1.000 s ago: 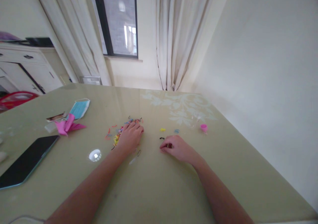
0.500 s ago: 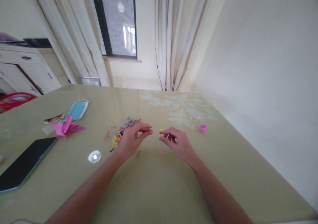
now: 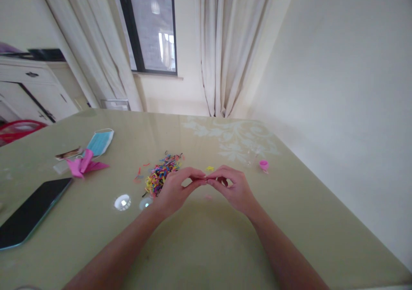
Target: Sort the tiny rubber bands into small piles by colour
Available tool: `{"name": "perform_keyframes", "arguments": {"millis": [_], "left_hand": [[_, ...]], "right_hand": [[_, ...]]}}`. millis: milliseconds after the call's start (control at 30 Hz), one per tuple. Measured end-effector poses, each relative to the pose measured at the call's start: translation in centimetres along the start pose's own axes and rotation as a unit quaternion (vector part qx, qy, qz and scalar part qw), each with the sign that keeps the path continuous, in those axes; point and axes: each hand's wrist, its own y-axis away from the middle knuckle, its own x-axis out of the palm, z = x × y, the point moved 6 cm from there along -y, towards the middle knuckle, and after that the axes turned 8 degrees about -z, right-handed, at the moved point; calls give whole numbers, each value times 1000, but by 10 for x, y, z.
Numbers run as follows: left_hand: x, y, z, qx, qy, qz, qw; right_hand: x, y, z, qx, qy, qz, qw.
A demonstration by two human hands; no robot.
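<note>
My left hand (image 3: 180,190) and my right hand (image 3: 232,187) meet over the middle of the table, fingertips pinched together and touching. Something small and reddish may sit between the tips, but it is too small to make out. Just left of my left hand lies a pile of small, many-coloured rubber bands (image 3: 162,172), its right side partly hidden behind the hand. A few yellow bands (image 3: 210,168) rest beyond the fingertips. Pinkish bits (image 3: 208,197) lie on the near side of them.
On the left are a black-screened tablet (image 3: 34,210), a pink folded-paper shape (image 3: 85,164) and a blue face mask (image 3: 100,142). A clear dome (image 3: 122,202) sits nearer. To the right stand a small pink cup (image 3: 263,165) and a clear container (image 3: 251,157). The wall borders the table's right edge.
My left hand has moved right, away from the rubber band pile, and its fingertips now touch those of my right hand. More of the pile and a second clear round piece show.
</note>
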Motion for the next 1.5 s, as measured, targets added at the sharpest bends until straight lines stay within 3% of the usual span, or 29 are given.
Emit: {"name": "perform_keyframes", "arguments": {"millis": [133,233,300,433,533,867,1000,1133,1233,1367,1500], "left_hand": [[-7,-6,8,-24,-8,6,1000],[-28,-16,31,-81,-57,-54,994],[-39,-19,50,-114,-136,-61,982],[-33,-14,73,-80,-332,48,938],[-21,-5,80,-60,-411,115,902],[-9,0,74,-6,-440,146,886],[-11,-4,70,-5,-407,97,908],[-19,-9,69,-52,-301,35,952],[-23,-12,71,-112,-189,5,975],[-22,-13,70,-168,-20,-18,985],[-17,-13,65,-209,124,-21,970]], "right_hand": [[-4,-1,1,3,-9,-12,1000],[-10,-3,2,12,-36,-40,998],[-14,-3,3,19,-57,-54,997],[-16,-2,6,26,-82,-54,995],[-16,-1,9,25,-85,-50,995],[-15,-1,15,10,-100,-42,994],[-17,-4,11,10,-43,-12,999],[-15,-6,-11,57,97,101,989],[-11,-4,-31,98,145,158,972],[2,0,-46,122,142,165,968],[13,2,-50,142,135,151,969]]}}
